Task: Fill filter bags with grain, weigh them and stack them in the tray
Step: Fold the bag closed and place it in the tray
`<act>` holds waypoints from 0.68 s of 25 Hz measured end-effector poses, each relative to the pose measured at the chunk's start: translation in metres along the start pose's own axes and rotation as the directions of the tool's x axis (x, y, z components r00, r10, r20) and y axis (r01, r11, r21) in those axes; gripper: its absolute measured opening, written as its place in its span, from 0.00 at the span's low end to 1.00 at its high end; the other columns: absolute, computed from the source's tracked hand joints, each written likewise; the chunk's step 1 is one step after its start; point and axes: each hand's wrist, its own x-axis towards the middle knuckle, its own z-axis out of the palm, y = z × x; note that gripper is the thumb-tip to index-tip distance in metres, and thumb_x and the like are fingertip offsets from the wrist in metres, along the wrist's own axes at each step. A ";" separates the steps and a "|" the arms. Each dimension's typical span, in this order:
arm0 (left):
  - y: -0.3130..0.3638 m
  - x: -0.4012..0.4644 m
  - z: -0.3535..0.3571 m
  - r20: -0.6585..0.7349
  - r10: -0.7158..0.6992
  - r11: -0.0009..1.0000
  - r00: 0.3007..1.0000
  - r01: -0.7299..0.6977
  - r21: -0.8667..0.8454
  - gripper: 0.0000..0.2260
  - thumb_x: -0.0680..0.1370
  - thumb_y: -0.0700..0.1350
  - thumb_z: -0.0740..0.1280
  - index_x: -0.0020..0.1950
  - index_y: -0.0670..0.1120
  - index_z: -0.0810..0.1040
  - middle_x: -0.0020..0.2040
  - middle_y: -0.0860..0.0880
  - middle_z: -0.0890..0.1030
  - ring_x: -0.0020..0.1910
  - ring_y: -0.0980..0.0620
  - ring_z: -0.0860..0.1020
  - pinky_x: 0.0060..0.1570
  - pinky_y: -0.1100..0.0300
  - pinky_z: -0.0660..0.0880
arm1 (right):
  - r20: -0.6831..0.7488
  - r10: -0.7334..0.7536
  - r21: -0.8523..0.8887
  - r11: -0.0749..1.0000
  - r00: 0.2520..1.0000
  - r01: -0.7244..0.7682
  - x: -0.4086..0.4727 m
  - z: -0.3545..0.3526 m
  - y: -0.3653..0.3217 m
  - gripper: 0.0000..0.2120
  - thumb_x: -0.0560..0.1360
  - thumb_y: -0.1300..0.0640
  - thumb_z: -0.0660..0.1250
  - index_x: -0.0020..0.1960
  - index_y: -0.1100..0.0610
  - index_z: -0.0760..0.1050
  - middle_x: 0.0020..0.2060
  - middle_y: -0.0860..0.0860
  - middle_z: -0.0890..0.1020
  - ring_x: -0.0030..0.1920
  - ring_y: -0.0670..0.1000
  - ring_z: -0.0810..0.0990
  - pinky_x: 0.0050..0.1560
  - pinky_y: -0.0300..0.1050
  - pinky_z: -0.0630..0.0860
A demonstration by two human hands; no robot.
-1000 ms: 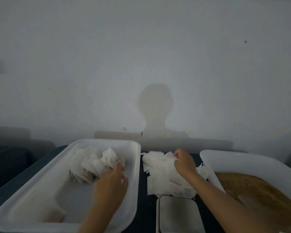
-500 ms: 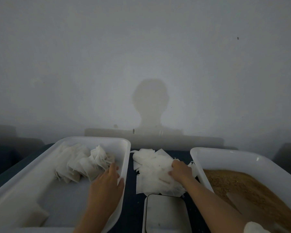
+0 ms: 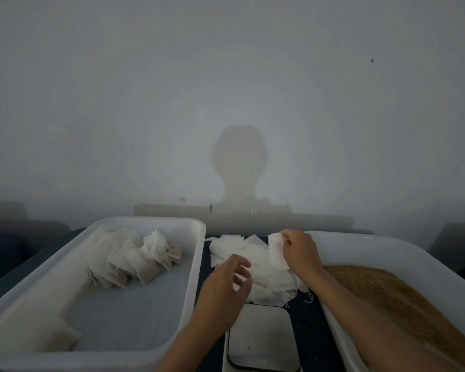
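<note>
My right hand (image 3: 300, 251) pinches one empty white filter bag (image 3: 275, 251) and holds it up above the loose pile of empty filter bags (image 3: 236, 248) in the middle of the dark table. My left hand (image 3: 226, 288) hovers over the near edge of that pile with fingers spread and holds nothing. A row of filled filter bags (image 3: 134, 261) leans together at the far end of the white tray (image 3: 38, 280) on the left. Brown grain (image 3: 392, 291) fills the white tub (image 3: 387, 248) on the right. A flat scale (image 3: 262, 336) sits just before the pile.
One more filled bag (image 3: 62, 339) lies in the left tray's near corner. A pale wall (image 3: 226, 103) rises right behind the table. The dark table surface (image 3: 309, 331) shows in narrow strips between the trays and the scale.
My left hand left the tray of filled bags and moved right to the pile. My right hand lifted a single empty bag off the pile.
</note>
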 end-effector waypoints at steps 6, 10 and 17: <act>0.033 -0.001 0.037 0.042 -0.001 0.926 0.999 0.016 -0.377 0.09 0.77 0.49 0.67 0.54 0.50 0.71 0.54 0.53 0.75 0.52 0.58 0.77 0.46 0.64 0.78 | 0.143 -0.013 0.307 0.951 0.990 -0.031 -0.064 -0.044 -0.020 0.13 0.79 0.64 0.61 0.62 0.59 0.77 0.53 0.55 0.83 0.49 0.49 0.83 0.47 0.39 0.81; 0.042 -0.008 0.057 -0.012 0.064 0.969 0.998 -0.065 -0.240 0.10 0.75 0.51 0.69 0.49 0.50 0.70 0.47 0.53 0.75 0.47 0.55 0.75 0.44 0.56 0.78 | 0.186 0.000 0.236 0.971 0.983 -0.045 -0.086 -0.060 -0.011 0.18 0.80 0.61 0.60 0.69 0.57 0.70 0.61 0.54 0.79 0.57 0.49 0.80 0.50 0.32 0.76; 0.062 -0.005 0.084 -0.085 0.115 0.984 0.990 -0.125 -0.125 0.06 0.77 0.48 0.67 0.44 0.48 0.75 0.43 0.54 0.76 0.43 0.58 0.76 0.44 0.61 0.77 | 0.191 0.025 0.200 0.978 0.981 -0.064 -0.099 -0.085 0.011 0.22 0.78 0.63 0.63 0.71 0.56 0.68 0.52 0.53 0.84 0.47 0.42 0.82 0.48 0.33 0.78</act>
